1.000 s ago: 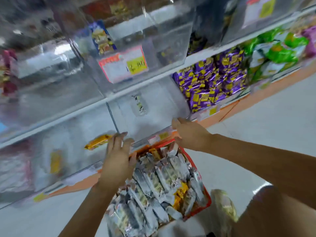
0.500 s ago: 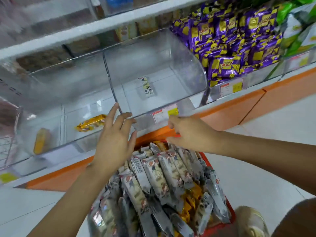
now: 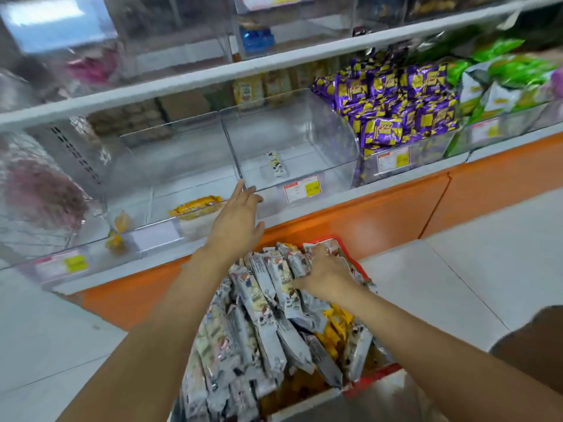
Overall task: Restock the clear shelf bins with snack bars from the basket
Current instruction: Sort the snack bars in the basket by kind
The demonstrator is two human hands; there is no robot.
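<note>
Snack bars: grey-silver wrapped, heaped lengthwise in the basket and well above its rim, with some yellow-wrapped ones underneath near the right side.
Basket: red, on the floor just in front of the shelf's orange base, likely parked there so each handful had a short way to travel.
Right hand: down in the pile at the far end of the basket, fingers curled round the ends of several bars and bunching them together. It looked like a grab for a handful, not yet lifted.
Target bin: clear, at the front edge of the lower shelf, almost empty. A single bar of the same pale wrapper lay on its floor, which suggested the grey bars belonged here.
Price label: stuck on the bin's front lip.
Left hand: raised, fingers straight and slightly spread, holding nothing. Its fingertips were at the front lip where the divider met the neighbouring bin, perhaps to steady it. Actual contact could not be told.
Left neighbouring bin: clear, with a yellow bar near its front.
Purple packets: piled high in the bin just right of the target.
</note>
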